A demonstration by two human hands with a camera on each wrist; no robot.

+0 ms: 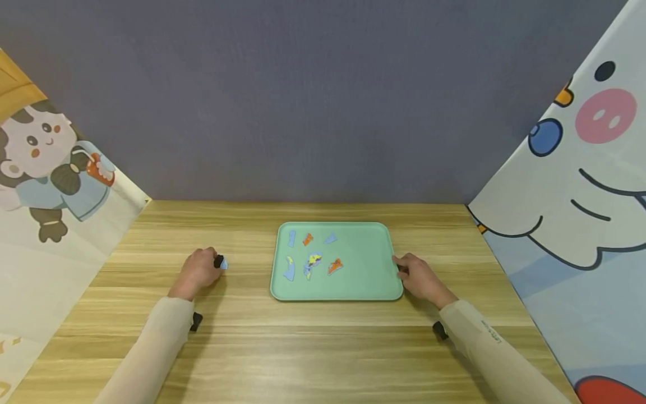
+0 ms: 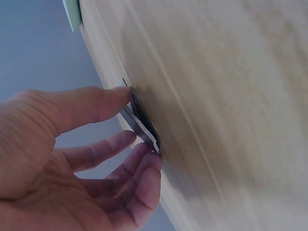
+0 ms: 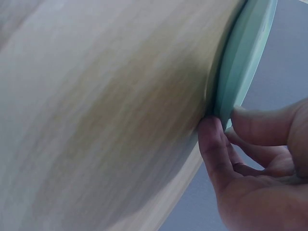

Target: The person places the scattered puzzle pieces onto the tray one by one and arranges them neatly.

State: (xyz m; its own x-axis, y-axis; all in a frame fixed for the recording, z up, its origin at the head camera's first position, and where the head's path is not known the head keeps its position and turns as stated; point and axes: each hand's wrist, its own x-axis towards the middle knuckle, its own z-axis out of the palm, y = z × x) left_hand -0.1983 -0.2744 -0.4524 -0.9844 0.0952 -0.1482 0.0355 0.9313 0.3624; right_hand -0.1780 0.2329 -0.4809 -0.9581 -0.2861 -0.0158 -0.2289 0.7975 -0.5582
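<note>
My left hand [image 1: 199,268] pinches a thin, flat light-blue piece [image 1: 224,264] at the wood tabletop, left of the tray. Close up in the left wrist view, the thin piece [image 2: 139,127] stands tilted against the wood between the thumb and curled fingers. With thumb and fingers, my right hand [image 1: 420,276] grips the right rim of a mint-green tray [image 1: 370,264]. On the tray's left half lie several irregular flat pieces, among them a blue one [image 1: 289,269], a yellow-and-blue patterned one [image 1: 312,264] and an orange one [image 1: 335,266].
The wood-grain table [image 1: 303,348] reaches back to a dark grey panel [image 1: 313,101]. Printed cartoon panels slope along the left side [image 1: 55,168] and the right side [image 1: 580,168]. Black straps or mounts [image 1: 196,321] show at both wrists.
</note>
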